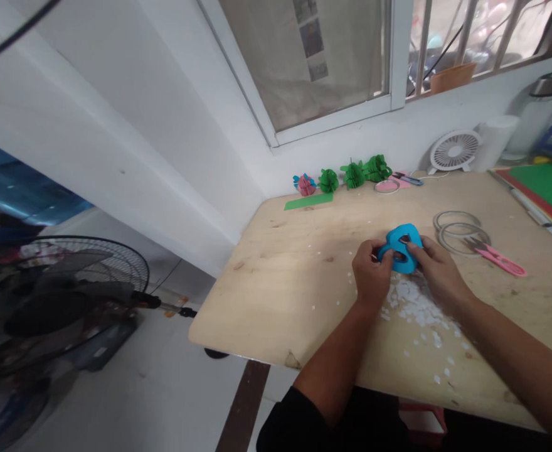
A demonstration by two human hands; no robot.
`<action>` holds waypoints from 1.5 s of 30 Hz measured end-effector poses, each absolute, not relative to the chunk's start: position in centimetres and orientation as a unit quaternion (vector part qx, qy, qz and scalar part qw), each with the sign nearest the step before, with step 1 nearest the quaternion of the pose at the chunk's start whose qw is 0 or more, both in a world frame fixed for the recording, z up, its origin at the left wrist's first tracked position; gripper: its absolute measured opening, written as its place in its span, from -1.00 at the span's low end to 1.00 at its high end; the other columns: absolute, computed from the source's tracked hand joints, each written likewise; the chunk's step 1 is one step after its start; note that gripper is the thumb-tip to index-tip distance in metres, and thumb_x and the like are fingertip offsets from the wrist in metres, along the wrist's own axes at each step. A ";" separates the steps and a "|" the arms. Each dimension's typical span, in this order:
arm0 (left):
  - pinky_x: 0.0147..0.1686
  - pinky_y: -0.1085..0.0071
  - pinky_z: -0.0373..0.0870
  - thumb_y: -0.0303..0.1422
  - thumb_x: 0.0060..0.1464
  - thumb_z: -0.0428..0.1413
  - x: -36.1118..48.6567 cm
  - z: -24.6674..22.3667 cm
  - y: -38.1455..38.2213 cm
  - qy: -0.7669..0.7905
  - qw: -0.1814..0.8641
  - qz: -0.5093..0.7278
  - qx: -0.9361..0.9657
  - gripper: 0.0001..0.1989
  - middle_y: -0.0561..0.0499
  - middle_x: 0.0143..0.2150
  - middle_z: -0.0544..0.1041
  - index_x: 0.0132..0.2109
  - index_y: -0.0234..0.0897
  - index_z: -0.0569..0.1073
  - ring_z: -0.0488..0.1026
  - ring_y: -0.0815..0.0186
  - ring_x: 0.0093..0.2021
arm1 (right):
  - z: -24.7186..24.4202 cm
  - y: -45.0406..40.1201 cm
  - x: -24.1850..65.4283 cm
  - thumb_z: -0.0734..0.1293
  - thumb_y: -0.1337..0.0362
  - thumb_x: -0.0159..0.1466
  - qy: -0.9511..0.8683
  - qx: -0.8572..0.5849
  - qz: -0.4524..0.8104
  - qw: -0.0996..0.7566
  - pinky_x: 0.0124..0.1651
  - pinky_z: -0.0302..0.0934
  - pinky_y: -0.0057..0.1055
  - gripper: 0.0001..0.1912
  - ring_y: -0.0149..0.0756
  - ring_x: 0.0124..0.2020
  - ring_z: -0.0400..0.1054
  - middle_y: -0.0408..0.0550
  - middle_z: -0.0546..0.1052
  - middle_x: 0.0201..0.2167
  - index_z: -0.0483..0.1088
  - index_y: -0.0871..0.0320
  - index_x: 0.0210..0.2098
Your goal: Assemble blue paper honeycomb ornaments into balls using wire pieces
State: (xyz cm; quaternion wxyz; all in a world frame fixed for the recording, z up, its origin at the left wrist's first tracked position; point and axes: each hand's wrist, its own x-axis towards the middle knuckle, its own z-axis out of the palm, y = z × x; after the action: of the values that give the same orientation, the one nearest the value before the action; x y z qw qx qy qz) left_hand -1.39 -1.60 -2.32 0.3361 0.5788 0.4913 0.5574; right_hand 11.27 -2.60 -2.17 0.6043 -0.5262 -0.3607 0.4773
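a person's two hands are close together at the right middle of the worktop (276, 276), both clamped on a blue piece (405, 256) with openings in it. the left hand (371, 271) grips its left side and the right hand (438, 270) its right side, with the thumbs on the face of the piece, beside the openings. whether the blue piece touches the wood beneath cannot be told.

small white scraps (414, 302) lie scattered on the near side of the hands, thickest between the forearms, with a few loose ones farther left. just right of the right hand, two metal rings (461, 224) overlap, and pink-handled scissors (504, 260) lie with their blades across the nearer ring.

along the far edge, a pink and blue ornament (307, 184) stands at the left end of a row, then three green ornaments (353, 175) to its right. a green strip (308, 201) lies in front of the row. to the right of the row are a blue-handled cutter (411, 179) and a small white fan (455, 150). coloured sheets (551, 188) are stacked at the far right.
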 end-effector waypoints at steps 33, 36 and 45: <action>-0.09 0.39 0.49 -0.43 0.20 0.09 -1.6 -3.3 -1.6 0.476 0.124 0.511 0.705 -0.65 -0.07 -0.13 0.51 0.13 -0.23 0.49 0.50 0.29 -0.15 | -2.0 -2.7 11.2 0.47 0.13 0.06 -0.377 -0.537 0.435 0.617 -0.02 0.39 -0.16 -0.62 -0.14 -0.15 0.49 -0.03 0.62 -0.19 0.55 0.07 -0.13; -0.08 0.39 0.50 -0.43 0.20 0.08 -1.6 -3.4 -1.7 0.466 0.101 0.505 0.719 -0.65 -0.07 -0.12 0.50 0.12 -0.22 0.49 0.50 0.30 -0.14 | -1.7 -2.7 11.0 0.51 0.17 -0.01 -0.332 -0.518 0.473 0.631 -0.06 0.40 -0.25 -0.63 -0.21 -0.19 0.49 -0.07 0.62 -0.22 0.56 0.06 -0.19; -0.11 0.36 0.51 -0.40 0.20 0.10 -1.5 -3.9 -1.7 0.430 0.044 0.486 0.760 -0.71 -0.11 -0.09 0.49 0.06 -0.24 0.51 0.49 0.27 -0.13 | -1.7 -2.5 11.1 0.60 0.22 -0.16 -0.242 -0.497 0.528 0.645 -0.34 0.34 -0.45 -0.60 -0.37 -0.38 0.42 -0.14 0.59 -0.39 0.57 0.08 -0.30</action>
State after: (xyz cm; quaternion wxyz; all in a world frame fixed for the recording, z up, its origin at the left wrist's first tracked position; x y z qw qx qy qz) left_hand -1.50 -1.73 -3.91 0.0438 0.7599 0.4298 0.4858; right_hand 11.15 -2.54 -1.70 0.6452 -0.4966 -0.2416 0.5279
